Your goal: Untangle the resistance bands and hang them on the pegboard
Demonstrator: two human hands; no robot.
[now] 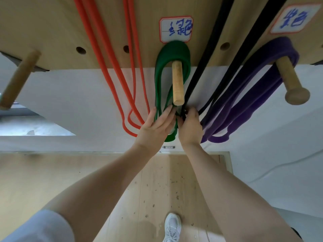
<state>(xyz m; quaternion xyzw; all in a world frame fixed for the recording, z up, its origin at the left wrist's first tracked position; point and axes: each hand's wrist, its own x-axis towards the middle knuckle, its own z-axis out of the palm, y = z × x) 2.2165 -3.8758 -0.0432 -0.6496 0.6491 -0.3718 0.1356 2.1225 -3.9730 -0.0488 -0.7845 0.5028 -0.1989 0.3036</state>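
four bands (172, 55), three pegs (177, 82)

Handwritten labels on the pegboard (52, 23) read 绿色 (176, 29) and 紫色 (294, 18).

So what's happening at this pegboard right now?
A person works both hands at the wooden pegboard. The left hand lies flat-fingered on the wide green resistance band hung over the middle wooden peg; the right hand pinches the black resistance band beside it. Orange bands and purple bands already hang.
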